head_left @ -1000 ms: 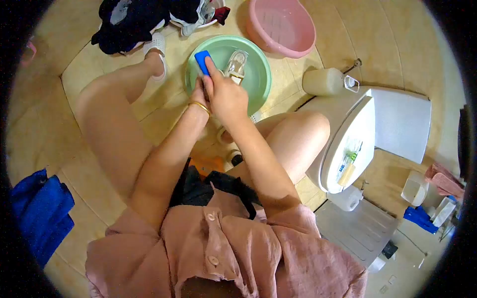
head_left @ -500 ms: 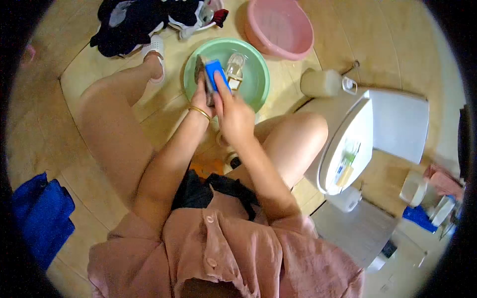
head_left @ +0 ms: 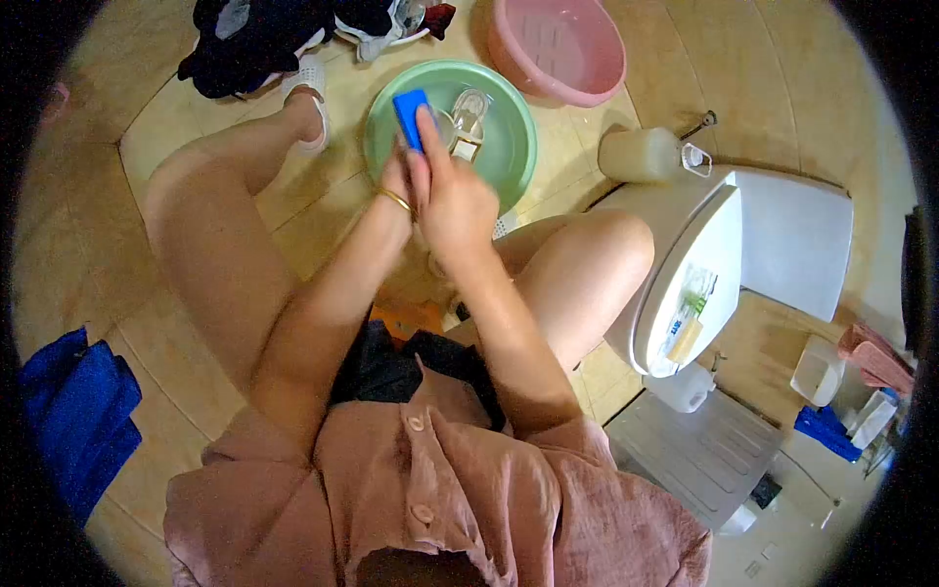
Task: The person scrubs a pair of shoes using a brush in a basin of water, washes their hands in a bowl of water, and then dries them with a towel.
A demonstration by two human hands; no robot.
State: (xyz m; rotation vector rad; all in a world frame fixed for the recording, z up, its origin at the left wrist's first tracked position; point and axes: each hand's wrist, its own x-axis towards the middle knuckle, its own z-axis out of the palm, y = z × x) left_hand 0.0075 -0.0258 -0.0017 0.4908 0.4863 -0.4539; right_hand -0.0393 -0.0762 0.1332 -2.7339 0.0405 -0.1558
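My right hand [head_left: 455, 207] is closed on a blue block-shaped brush [head_left: 409, 117], its index finger laid along the back. My left hand [head_left: 395, 178] is just beside and partly under it, closed on what looks like a shoe, now mostly hidden by the brush and my right hand. Both hands are over the near left side of a green basin [head_left: 529, 161]. A pale sandal [head_left: 471, 111] lies inside the basin, right of the brush.
Behind the basin stands a pink tub [head_left: 613, 54]. Dark clothes [head_left: 259, 49] are piled at the upper left, with blue cloth [head_left: 83, 421] lower down. On the right are a cloudy jug [head_left: 638, 155], a toilet [head_left: 675, 293] with a packet on its lid, and a grey step [head_left: 694, 445].
The blue brush has shifted up and slightly left, over the shoe in my left hand. My right hand moved along with it; the flat grey sole visible before is now covered.
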